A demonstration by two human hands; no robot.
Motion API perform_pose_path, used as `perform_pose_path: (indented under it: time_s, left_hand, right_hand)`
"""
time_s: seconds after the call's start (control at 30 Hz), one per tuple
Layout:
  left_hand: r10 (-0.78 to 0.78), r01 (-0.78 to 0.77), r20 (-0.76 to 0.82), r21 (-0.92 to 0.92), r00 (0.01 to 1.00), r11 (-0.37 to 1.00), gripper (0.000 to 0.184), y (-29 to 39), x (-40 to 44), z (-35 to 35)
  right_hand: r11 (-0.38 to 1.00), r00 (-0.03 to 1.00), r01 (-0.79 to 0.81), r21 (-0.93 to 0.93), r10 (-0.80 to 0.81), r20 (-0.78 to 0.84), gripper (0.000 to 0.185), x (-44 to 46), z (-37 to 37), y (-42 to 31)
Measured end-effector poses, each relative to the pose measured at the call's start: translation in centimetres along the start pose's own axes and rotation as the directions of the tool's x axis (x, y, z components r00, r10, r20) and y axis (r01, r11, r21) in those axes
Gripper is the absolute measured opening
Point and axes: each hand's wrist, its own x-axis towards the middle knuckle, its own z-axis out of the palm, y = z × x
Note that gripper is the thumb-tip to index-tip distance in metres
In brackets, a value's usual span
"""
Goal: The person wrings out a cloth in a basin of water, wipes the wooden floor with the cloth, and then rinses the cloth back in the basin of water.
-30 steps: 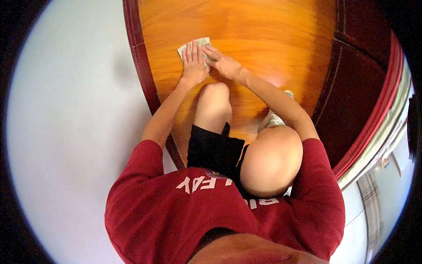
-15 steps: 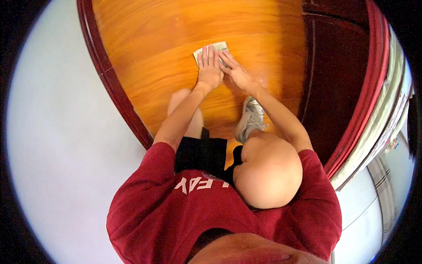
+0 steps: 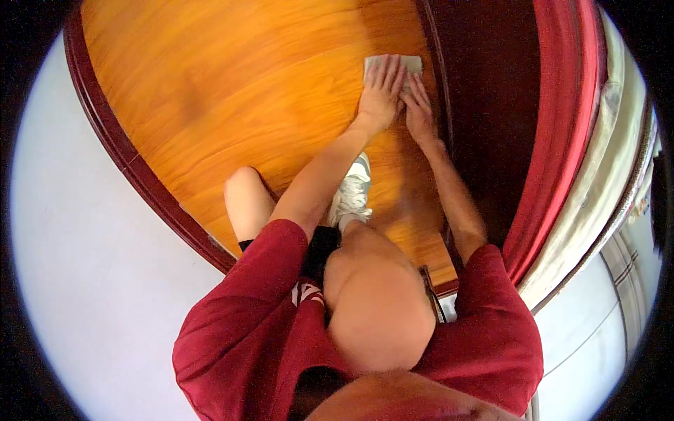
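Observation:
A folded pale cloth (image 3: 413,64) lies flat on the glossy orange-brown wooden floor (image 3: 232,91), close to the dark edge at the right. Pressed on it from the left is my left hand (image 3: 380,95), palm down with straight fingers. My right hand (image 3: 420,116) lies beside it, fingers stretched out and the tips touching the cloth's lower right part. The two hands nearly touch. Both are open, and part of the cloth is hidden beneath them.
A dark brown panel (image 3: 484,105) rises at the right, with red fabric (image 3: 562,119) and pale layered bedding (image 3: 597,154) beyond it. Along the left runs dark red skirting (image 3: 133,168) below a white wall (image 3: 91,231). My shoe (image 3: 352,189) stands below the hands.
Both hands and the cloth have moved right across the wood, near the dark panel. My body and view have shifted, and the bent knee sits further left in view.

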Motion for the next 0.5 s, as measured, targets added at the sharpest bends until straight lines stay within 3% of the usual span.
perform_pose_path:
  time_s: [0.1, 0.2, 0.27, 0.33, 0.4, 0.5]
  left_hand:
    - [0.078, -0.087, 0.041, 0.268, 0.996, 0.96, 0.072, -1.8, -4.4, -1.9]
    - [0.109, -0.115, 0.042, 0.182, 0.993, 0.977, 0.071, -6.4, -9.3, -2.9]
    - [0.115, -0.12, 0.034, 0.169, 0.993, 0.978, 0.07, -9.1, -13.7, -3.7]
    - [0.12, -0.121, 0.018, 0.163, 0.993, 0.979, 0.069, -11.9, -18.7, -4.1]
    - [0.066, -0.068, 0.05, 0.041, 0.997, 0.997, 0.07, -7.9, -18.4, -12.8]
    - [0.1, -0.11, 0.136, 0.073, 0.986, 0.991, 0.073, -13.1, -21.7, -20.0]
  right_hand:
    - [0.998, 0.999, -0.03, -0.056, 0.031, 0.021, 0.029, -1.5, 1.6, -5.9]
    - [0.994, 0.998, -0.054, -0.099, 0.057, 0.036, 0.028, -1.9, 5.6, -11.1]
    - [0.995, 0.994, -0.096, 0.005, 0.096, -0.054, 0.032, -3.5, 8.8, -15.1]
    - [0.994, 0.994, -0.109, 0.018, 0.109, -0.019, 0.034, -5.2, 11.0, -19.8]
    - [0.993, 0.999, -0.045, 0.108, 0.041, 0.035, 0.037, -3.5, 2.9, -23.8]
    - [0.996, 0.994, -0.057, 0.073, 0.05, 0.092, 0.039, -0.8, 3.6, -32.3]
